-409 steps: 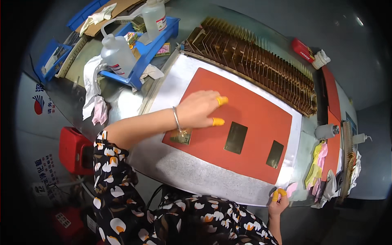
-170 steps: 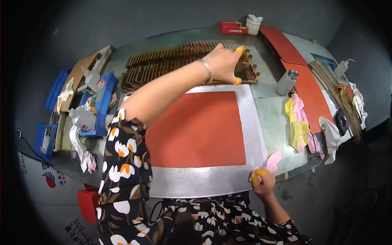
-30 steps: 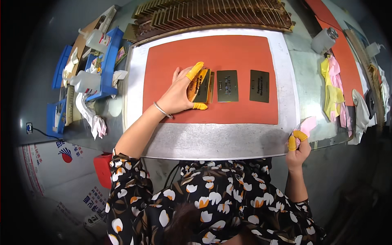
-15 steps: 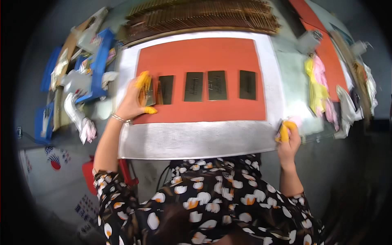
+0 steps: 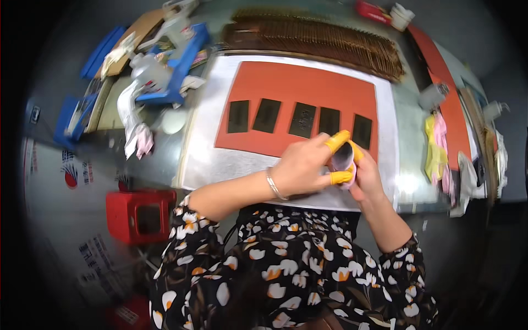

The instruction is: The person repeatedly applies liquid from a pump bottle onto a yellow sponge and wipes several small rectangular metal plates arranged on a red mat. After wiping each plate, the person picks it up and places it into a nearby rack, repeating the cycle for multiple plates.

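My left hand (image 5: 308, 165) and my right hand (image 5: 367, 175) meet over the near right part of the work board, both with yellow finger cots on some fingers. Between them is a wadded pink cloth (image 5: 347, 169) with a dark grey face; the fingers of both hands are closed on it. Just beyond, several dark rectangular plates (image 5: 267, 115) lie in a row on an orange mat (image 5: 308, 77). Faint marks show on the middle plate (image 5: 302, 120). My fingers reach close to the lower edge of the plates at the right.
Behind the mat stands a long rack of thin brown pieces (image 5: 313, 44). To the left are a blue tray (image 5: 184, 66), a clear plastic bottle (image 5: 149, 71) and white cloths (image 5: 129, 113). Yellow and pink cloths (image 5: 435, 146) hang at the right. A red stool (image 5: 137, 216) stands below left.
My left hand has left the plates at the mat's left end and moved right to the cloth. My right hand has come inward from the board's right edge. The view has shifted.
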A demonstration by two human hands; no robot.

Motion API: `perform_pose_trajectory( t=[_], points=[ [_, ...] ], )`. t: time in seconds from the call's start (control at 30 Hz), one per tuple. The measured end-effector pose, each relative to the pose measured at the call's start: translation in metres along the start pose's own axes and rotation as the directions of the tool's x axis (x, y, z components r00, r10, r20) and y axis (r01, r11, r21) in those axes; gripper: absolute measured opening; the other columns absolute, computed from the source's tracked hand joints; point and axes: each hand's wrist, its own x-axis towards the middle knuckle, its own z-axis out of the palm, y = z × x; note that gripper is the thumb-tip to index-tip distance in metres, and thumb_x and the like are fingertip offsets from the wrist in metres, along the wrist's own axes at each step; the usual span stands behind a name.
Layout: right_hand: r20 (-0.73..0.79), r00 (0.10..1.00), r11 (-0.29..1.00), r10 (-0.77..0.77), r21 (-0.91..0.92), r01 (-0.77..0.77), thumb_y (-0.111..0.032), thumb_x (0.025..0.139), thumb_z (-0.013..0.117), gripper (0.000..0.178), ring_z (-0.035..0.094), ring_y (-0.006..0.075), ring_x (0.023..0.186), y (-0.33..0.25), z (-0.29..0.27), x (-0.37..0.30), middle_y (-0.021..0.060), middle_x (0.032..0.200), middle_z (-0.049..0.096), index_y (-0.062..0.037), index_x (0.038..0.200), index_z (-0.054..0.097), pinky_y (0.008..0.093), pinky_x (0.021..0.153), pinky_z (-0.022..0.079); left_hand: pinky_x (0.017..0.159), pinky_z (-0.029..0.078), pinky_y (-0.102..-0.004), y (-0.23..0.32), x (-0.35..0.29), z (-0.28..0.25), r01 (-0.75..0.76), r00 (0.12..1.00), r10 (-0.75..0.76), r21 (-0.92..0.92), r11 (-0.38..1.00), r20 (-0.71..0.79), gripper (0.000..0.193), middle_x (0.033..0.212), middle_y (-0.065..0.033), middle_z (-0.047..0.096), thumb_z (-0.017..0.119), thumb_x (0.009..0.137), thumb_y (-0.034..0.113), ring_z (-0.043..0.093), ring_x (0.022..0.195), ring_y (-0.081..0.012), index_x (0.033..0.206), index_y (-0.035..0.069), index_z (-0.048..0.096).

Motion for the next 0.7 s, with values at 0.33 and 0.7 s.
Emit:
perform_pose_trajectory(
  t=[0.33, 0.7],
  points=[
    [0.642, 0.704, 0.014, -0.302, -0.736, 0.677, -0.002, 0.089, 0.046, 0.012, 0.059, 0.0166, 0.064, 0.028, 0.045, 0.039, 0.0096, 0.073, 0.059, 0.0019, 0.100, 0.050, 0.0281, 0.056, 0.045, 0.063, 0.049, -0.0330, -0.042, -0.054, -0.002, 0.124, 0.939, -0.139, -0.067, 0.990, -0.314, 0.052, 0.097, -0.0191, 0.059, 0.059, 0.088, 0.028, 0.060, 0.068, -0.0270, 0.124, -0.007, 0.044],
    [0.465, 0.882, 0.819, -0.072, -0.477, 0.318, -0.022, 0.095, 0.054, 0.021, 0.045, 0.0036, 0.055, 0.073, 0.197, 0.119, -0.0018, 0.068, 0.053, -0.0023, 0.102, 0.054, 0.0182, 0.047, 0.033, 0.056, 0.049, -0.0303, -0.089, -0.076, -0.139, 0.355, 0.715, -0.605, -0.565, 0.745, -0.350, 0.033, 0.081, -0.0169, 0.063, 0.041, 0.095, 0.025, 0.063, 0.063, -0.0197, 0.101, -0.005, 0.054]
  ],
)
